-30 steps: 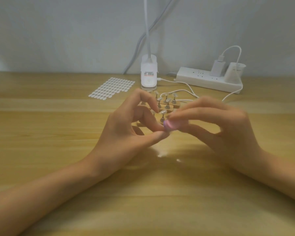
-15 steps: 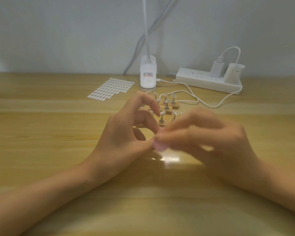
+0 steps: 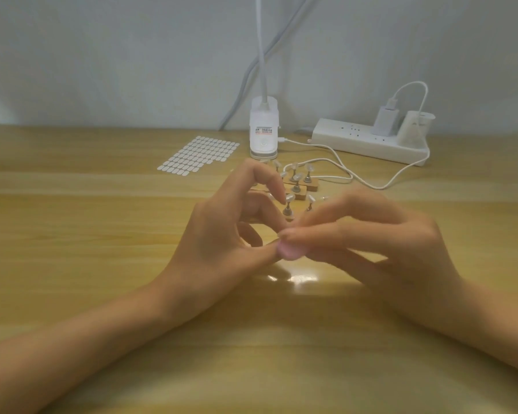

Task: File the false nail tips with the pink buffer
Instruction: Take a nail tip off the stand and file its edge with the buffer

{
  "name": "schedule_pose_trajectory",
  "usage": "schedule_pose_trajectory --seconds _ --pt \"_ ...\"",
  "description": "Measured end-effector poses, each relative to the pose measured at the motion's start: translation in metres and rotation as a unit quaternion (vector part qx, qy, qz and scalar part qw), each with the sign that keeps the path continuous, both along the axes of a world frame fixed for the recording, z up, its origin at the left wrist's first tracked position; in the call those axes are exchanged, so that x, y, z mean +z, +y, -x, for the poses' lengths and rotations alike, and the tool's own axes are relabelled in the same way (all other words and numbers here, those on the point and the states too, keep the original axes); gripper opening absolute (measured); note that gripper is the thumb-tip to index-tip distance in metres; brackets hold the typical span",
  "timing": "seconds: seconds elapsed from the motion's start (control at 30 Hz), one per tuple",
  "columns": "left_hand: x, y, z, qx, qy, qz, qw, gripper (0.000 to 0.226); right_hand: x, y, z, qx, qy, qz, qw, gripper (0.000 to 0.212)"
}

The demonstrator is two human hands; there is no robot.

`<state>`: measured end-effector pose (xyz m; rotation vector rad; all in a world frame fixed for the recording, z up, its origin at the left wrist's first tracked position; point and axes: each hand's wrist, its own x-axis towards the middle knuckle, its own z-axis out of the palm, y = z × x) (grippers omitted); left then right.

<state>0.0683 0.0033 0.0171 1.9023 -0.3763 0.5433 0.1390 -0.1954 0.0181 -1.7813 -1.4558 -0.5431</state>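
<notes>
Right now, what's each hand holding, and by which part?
Right hand pinches the pink buffer, its rounded end poking past the fingertips. Left hand touches that end with its thumb; whether it holds a nail tip is hidden.

Bare left hand [image 3: 219, 246], right hand [image 3: 395, 249]

Left hand [image 3: 222, 234] thumb, fingers pinched together; right hand [image 3: 371, 243] fingers pinch pink buffer [image 3: 290, 251] against left fingertips.

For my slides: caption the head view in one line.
Right hand holds pink buffer at left hand, nail stands behind.
</notes>
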Motion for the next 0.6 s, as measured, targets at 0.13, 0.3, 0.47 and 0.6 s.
schedule_pose_trajectory --seconds 0.13,0.3,0.47,0.6 --pt "-0.0010 -0.0003 -0.0003 0.009 -0.012 -0.004 1.000 0.036 0.0021 -0.0002 -0.0014 -0.016 0.019 -0.015 1.000 0.022" --pt "-0.0006 -0.0010 0.0001 0.014 -0.021 -0.015 1.000 0.038 0.0015 -0.0001 0.0002 -0.012 0.012 -0.012 1.000 0.023" --pt "0.0011 -0.0001 -0.0004 0.015 -0.018 -0.010 1.000 0.039 0.0001 0.0023 0.0014 0.011 0.012 -0.006 1.000 0.020" --pt "0.0012 0.0004 -0.0004 0.024 -0.018 -0.004 1.000 0.040 0.0019 0.0007 -0.0035 -0.004 0.055 -0.026 0.998 0.023"
